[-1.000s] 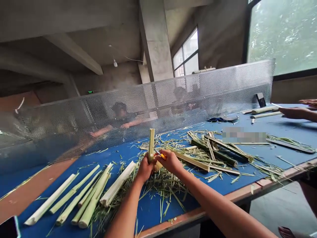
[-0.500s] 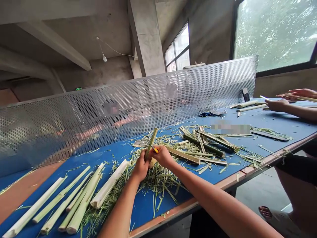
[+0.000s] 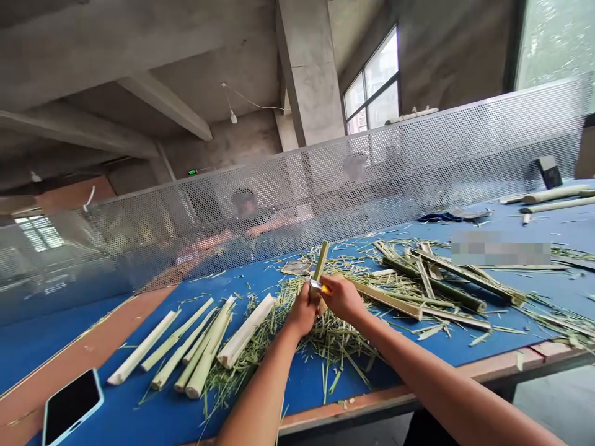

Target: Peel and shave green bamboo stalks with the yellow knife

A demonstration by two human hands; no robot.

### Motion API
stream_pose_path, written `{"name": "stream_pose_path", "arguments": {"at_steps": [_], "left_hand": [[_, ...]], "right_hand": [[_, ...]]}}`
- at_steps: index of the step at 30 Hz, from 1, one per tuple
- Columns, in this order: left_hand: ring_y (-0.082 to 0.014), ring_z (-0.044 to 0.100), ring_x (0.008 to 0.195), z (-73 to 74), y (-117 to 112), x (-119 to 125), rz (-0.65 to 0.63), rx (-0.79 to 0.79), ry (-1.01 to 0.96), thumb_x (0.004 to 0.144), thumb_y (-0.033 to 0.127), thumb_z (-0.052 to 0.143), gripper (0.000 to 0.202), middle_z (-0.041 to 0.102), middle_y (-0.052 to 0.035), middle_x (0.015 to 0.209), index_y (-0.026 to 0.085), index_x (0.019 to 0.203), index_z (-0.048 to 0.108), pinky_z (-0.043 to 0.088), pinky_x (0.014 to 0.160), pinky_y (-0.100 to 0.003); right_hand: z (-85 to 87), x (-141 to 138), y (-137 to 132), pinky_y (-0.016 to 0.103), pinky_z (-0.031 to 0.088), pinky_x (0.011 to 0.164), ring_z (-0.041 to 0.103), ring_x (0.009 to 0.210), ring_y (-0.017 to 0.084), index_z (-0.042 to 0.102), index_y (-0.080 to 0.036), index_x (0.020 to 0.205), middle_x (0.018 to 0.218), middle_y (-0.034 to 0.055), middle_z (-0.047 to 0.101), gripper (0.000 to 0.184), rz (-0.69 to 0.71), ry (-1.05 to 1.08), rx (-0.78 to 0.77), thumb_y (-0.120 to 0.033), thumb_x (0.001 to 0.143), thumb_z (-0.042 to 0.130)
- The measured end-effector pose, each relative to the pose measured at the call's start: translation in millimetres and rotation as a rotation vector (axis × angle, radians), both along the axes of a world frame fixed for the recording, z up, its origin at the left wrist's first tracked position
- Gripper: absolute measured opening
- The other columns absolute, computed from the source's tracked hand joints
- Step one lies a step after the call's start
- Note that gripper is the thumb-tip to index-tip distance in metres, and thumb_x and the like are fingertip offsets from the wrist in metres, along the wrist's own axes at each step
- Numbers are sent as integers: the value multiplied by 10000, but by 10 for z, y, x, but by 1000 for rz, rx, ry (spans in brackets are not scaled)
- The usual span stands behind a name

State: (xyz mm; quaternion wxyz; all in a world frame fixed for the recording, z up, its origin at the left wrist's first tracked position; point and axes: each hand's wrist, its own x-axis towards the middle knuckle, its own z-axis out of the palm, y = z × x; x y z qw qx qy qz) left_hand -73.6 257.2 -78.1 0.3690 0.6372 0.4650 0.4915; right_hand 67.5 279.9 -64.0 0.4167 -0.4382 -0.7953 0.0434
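My left hand (image 3: pixel 302 313) grips a narrow green bamboo strip (image 3: pixel 320 263) that stands nearly upright from my fist. My right hand (image 3: pixel 344 298) is shut on a yellow-handled knife (image 3: pixel 326 289), and the knife's short blade sits against the strip just above my left fingers. The blade's edge is mostly hidden by my fingers. Under both hands lies a loose heap of green bamboo shavings (image 3: pixel 330 337). A long split bamboo slat (image 3: pixel 385 299) runs from near my right hand towards the right.
Several peeled pale bamboo lengths (image 3: pixel 204 350) lie on the blue table (image 3: pixel 511 337) at left, and dark green strips (image 3: pixel 439 285) at right. A phone (image 3: pixel 72 406) lies at lower left. A perforated metal screen (image 3: pixel 325 186) runs along the table's far side, with people behind it.
The view has swung left, bringing the phone in and dropping the co-worker's hands out at right. The strip now stands more upright, and the knife sits lower on it.
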Motion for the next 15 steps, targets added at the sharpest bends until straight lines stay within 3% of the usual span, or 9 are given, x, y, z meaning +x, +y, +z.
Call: {"name": "stream_pose_path", "arguments": {"at_steps": [4, 7, 11, 15], "left_hand": [[-80, 353, 338, 17, -22, 53, -45, -30, -34, 785, 520, 563, 401, 428, 94, 457, 184, 1002, 538, 275, 366, -218], [-91, 389, 363, 79, -64, 94, -46, -91, -137, 743, 535, 587, 430, 436, 87, 465, 183, 986, 543, 305, 373, -223], [-91, 408, 394, 170, -112, 188, -29, -128, -245, 728, 534, 608, 438, 454, 83, 502, 196, 988, 509, 323, 388, -218], [-71, 372, 390, 194, -69, 290, -33, -53, -217, 779, 504, 580, 452, 418, 98, 526, 210, 1108, 479, 306, 393, -198]], "right_hand": [[21, 42, -9, 246, 243, 555, 545, 599, 154, 646, -219, 890, 718, 38, 678, 207, 55, -168, 101, -202, 753, 492], [44, 52, -14, 241, 254, 566, 548, 622, 153, 641, -212, 903, 743, 39, 682, 225, 70, -178, 123, -188, 736, 492], [54, 5, -28, 224, 287, 562, 487, 567, 135, 608, -202, 826, 643, 7, 617, 153, 43, 97, 39, -235, 763, 472], [76, -51, -25, 215, 327, 556, 458, 552, 123, 494, -199, 662, 586, -13, 541, 179, 101, 494, -62, -308, 797, 448]]}}
